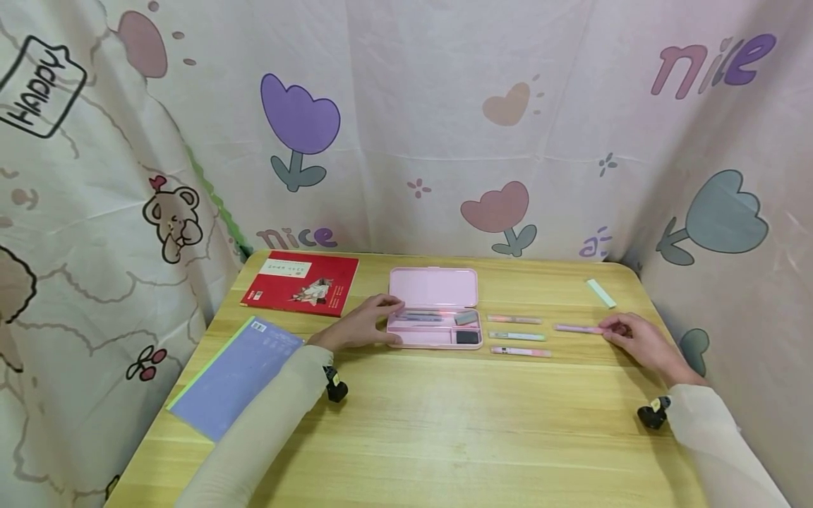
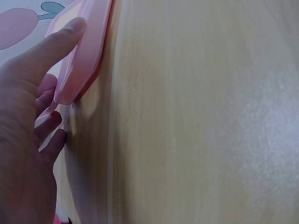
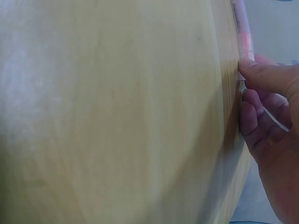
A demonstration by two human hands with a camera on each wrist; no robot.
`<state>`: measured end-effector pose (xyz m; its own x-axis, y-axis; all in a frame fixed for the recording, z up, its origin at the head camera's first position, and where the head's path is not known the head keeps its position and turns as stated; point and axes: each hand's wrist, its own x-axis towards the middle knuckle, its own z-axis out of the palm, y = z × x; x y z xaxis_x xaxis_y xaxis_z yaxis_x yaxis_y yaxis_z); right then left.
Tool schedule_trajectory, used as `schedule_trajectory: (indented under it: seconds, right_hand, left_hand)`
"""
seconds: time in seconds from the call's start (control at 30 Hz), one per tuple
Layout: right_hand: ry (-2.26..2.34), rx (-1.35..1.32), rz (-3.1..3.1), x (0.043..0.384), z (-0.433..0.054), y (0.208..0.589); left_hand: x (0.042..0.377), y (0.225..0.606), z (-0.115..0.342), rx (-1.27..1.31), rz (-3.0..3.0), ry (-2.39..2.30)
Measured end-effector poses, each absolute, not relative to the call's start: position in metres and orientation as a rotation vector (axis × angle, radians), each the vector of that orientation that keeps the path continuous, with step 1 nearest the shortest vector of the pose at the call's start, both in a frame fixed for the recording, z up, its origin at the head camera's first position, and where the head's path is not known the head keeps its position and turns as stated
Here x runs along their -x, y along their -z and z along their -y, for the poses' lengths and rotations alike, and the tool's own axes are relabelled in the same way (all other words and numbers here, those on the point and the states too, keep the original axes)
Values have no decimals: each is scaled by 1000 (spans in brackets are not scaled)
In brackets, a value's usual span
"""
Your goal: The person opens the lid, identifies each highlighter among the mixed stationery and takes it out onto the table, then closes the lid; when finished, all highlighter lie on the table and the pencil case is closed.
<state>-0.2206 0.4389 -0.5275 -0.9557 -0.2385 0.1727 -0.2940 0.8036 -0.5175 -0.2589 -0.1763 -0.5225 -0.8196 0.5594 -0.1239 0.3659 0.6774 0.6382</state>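
Observation:
A pink pencil case (image 1: 433, 288) lies with its lid up near the back middle of the table. Inside it are slim pens (image 1: 419, 317), a small grey block (image 1: 466, 318) and a black block (image 1: 467, 337). My left hand (image 1: 360, 326) holds the case's left end, thumb (image 2: 70, 30) on the front wall and fingers round the far side. At the right, thumb and fingers of my right hand (image 1: 638, 341) pinch one end of a purple-and-pink marker (image 1: 576, 329), which points left toward the case.
Three more markers, orange (image 1: 514, 319), green (image 1: 517, 336) and pink (image 1: 521, 351), lie in a column beside the case. A pale green strip (image 1: 600, 293) rests at the back right. Left stand a red book (image 1: 336, 275) and a blue notebook (image 1: 235, 374), both flat; curtains (image 1: 406, 141) surround the table.

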Motion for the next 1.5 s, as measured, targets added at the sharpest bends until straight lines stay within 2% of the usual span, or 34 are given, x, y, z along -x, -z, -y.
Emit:
schedule_trajectory:
  seconds: [1.27,1.5]
  right_hand:
    - [-837,-394,2861,221,-440,532]
    - [-882,-322,2912,218,-438,526]
  left_hand:
    - [258,523,177,-741,-2579,-900]
    - [258,522,177,-751,-2574,-910]
